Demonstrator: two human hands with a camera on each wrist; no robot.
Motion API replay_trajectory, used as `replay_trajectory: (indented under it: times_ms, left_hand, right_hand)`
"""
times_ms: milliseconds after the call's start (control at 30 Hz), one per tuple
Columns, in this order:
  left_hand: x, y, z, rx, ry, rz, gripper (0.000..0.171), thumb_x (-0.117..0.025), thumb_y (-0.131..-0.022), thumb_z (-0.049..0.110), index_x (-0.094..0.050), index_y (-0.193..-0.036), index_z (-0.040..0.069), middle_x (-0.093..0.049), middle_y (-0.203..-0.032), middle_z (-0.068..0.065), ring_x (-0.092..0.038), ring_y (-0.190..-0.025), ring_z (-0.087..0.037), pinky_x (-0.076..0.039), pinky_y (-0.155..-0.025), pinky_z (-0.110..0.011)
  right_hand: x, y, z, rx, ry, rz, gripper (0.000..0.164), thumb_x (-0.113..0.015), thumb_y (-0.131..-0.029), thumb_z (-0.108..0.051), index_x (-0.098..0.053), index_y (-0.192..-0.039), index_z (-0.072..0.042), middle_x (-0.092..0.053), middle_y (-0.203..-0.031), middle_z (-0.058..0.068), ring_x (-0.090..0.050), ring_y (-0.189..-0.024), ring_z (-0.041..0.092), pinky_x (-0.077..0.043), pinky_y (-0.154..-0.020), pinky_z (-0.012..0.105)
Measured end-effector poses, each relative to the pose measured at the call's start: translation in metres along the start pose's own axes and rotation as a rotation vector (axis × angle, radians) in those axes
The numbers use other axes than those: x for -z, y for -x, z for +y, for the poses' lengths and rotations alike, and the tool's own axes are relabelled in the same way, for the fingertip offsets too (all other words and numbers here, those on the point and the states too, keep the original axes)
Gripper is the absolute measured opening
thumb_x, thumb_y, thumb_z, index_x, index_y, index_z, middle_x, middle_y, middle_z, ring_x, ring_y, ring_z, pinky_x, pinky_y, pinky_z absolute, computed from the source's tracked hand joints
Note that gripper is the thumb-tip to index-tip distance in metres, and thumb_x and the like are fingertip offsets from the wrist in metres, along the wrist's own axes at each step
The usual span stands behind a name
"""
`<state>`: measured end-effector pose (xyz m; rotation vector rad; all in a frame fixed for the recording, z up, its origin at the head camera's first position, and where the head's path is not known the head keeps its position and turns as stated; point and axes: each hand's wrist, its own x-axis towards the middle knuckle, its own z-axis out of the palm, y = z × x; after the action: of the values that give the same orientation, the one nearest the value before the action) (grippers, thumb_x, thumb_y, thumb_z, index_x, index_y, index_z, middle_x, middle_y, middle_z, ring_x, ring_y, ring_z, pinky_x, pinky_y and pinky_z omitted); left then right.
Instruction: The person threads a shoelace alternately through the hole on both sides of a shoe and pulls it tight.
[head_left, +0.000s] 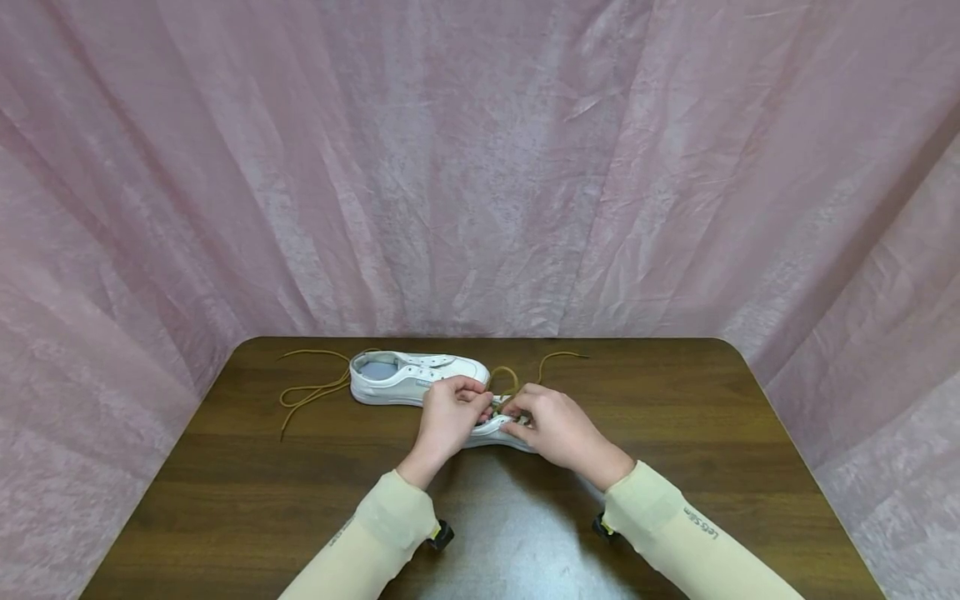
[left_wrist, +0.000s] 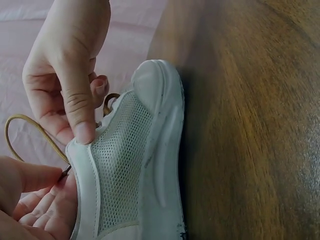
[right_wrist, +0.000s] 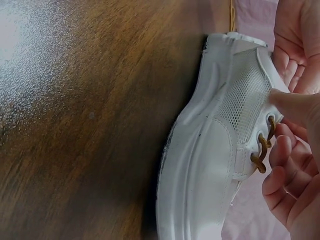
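A white sneaker (head_left: pixel 498 435) with a mesh side panel lies on the table under both hands, a brown lace (right_wrist: pixel 262 147) threaded through several eyelets near its toe. My left hand (head_left: pixel 448 414) pinches the dark tip of the lace (left_wrist: pixel 65 172) between thumb and finger, right beside the eyelet flap. From there the lace loops up (head_left: pixel 504 372). My right hand (head_left: pixel 557 423) grips the edge of that flap, thumb (right_wrist: pixel 292 106) on the outside and fingers behind it. The sneaker's opening is mostly hidden by the hands in the head view.
Just behind lies a second white sneaker (head_left: pixel 459 367), its visible eyelets unlaced. A loose brown lace (head_left: pixel 311 389) spreads left of it on the brown wooden table (head_left: pixel 225 500). Another lace end (head_left: pixel 558 354) trails toward the back edge. Pink curtains (head_left: pixel 480 167) hang around the table.
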<state>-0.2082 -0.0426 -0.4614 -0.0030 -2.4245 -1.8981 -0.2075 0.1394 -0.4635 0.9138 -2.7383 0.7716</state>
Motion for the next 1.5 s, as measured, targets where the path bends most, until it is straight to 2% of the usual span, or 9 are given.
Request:
replay_trajectory:
  times_ms: [200,333,633,800,967,1067,1167,1333,1500]
  left_hand:
    - [-0.0016,0.0005,0.0002,-0.043,-0.165,-0.048,0.005,-0.07,-0.079,0.012,-0.068,-0.081,0.007,-0.07,-0.069,-0.006,-0.067,-0.061,-0.016,-0.051,-0.055,-0.023]
    - [-0.001,0.0011,0.0019,-0.042,-0.233,-0.079,0.006,-0.07,-0.08,0.014,-0.069,-0.082,0.009,-0.07,-0.07,-0.003,-0.064,-0.061,-0.008,-0.049,-0.056,-0.023]
    - [0.0003,0.0008,0.0025,-0.012,-0.178,-0.113,0.007,-0.068,-0.082,0.012,-0.068,-0.086,0.006,-0.071,-0.072,-0.005,-0.065,-0.063,-0.011,-0.05,-0.056,-0.023]
    - [0.0005,0.0001,0.0024,-0.054,-0.234,-0.152,0.006,-0.068,-0.082,0.013,-0.069,-0.085,0.008,-0.071,-0.073,-0.002,-0.064,-0.064,-0.007,-0.049,-0.057,-0.023]
    - [0.0001,0.0,0.0028,-0.067,-0.251,-0.192,0.005,-0.069,-0.082,0.014,-0.068,-0.085,0.009,-0.071,-0.076,0.0,-0.064,-0.067,-0.006,-0.05,-0.059,-0.024]
    - [-0.0014,0.0001,0.0031,-0.067,-0.252,-0.187,0.006,-0.07,-0.083,0.013,-0.067,-0.086,0.009,-0.07,-0.077,-0.001,-0.064,-0.067,-0.007,-0.05,-0.059,-0.025]
    - [-0.0035,0.0,0.0028,-0.075,-0.302,-0.17,0.006,-0.07,-0.082,0.013,-0.067,-0.086,0.011,-0.07,-0.076,0.001,-0.064,-0.066,-0.006,-0.049,-0.059,-0.024]
    - [-0.0066,0.0005,0.002,-0.068,-0.389,-0.167,0.008,-0.07,-0.082,0.016,-0.065,-0.087,0.014,-0.07,-0.073,0.005,-0.062,-0.064,-0.003,-0.047,-0.056,-0.024]
    - [-0.0082,0.0009,0.0012,-0.067,-0.373,-0.151,0.009,-0.071,-0.081,0.014,-0.065,-0.088,0.013,-0.07,-0.072,0.004,-0.063,-0.064,-0.004,-0.047,-0.054,-0.025]
  right_hand:
    - [0.0015,0.0015,-0.0008,0.031,-0.031,0.031,0.01,-0.072,-0.08,-0.035,-0.07,-0.086,-0.026,-0.061,-0.084,-0.015,-0.06,-0.073,0.009,-0.045,-0.066,0.022]
    - [0.0009,0.0024,-0.0009,0.054,-0.038,0.054,0.01,-0.073,-0.08,-0.033,-0.07,-0.085,-0.025,-0.061,-0.083,-0.014,-0.06,-0.07,0.009,-0.045,-0.063,0.02]
    - [-0.0044,0.0036,0.001,0.111,-0.025,0.123,0.01,-0.076,-0.077,-0.03,-0.071,-0.084,-0.025,-0.061,-0.08,-0.015,-0.059,-0.068,0.004,-0.044,-0.061,0.018]
    - [-0.0063,0.0036,0.002,0.143,-0.015,0.151,0.01,-0.077,-0.076,-0.028,-0.071,-0.081,-0.024,-0.061,-0.075,-0.017,-0.056,-0.064,0.0,-0.043,-0.058,0.016]
    - [-0.0058,0.0046,0.001,0.119,-0.032,0.132,0.009,-0.077,-0.076,-0.029,-0.07,-0.081,-0.025,-0.065,-0.073,-0.018,-0.056,-0.064,-0.006,-0.044,-0.057,0.013]
    - [-0.0055,0.005,0.0006,0.112,-0.067,0.123,0.009,-0.076,-0.078,-0.028,-0.073,-0.085,-0.024,-0.068,-0.076,-0.017,-0.058,-0.066,-0.008,-0.045,-0.058,0.013]
    - [-0.0057,0.0051,0.0003,0.12,-0.089,0.123,0.01,-0.075,-0.078,-0.026,-0.074,-0.088,-0.024,-0.07,-0.079,-0.016,-0.059,-0.069,-0.01,-0.046,-0.059,0.011]
    - [-0.0064,0.0049,-0.0011,0.117,-0.108,0.128,0.005,-0.076,-0.077,-0.024,-0.073,-0.081,-0.023,-0.069,-0.073,-0.016,-0.058,-0.064,-0.01,-0.043,-0.055,0.009]
    - [-0.0078,0.0045,-0.0012,0.11,-0.12,0.126,0.006,-0.077,-0.077,-0.023,-0.072,-0.081,-0.023,-0.069,-0.072,-0.015,-0.058,-0.065,-0.009,-0.043,-0.056,0.009]
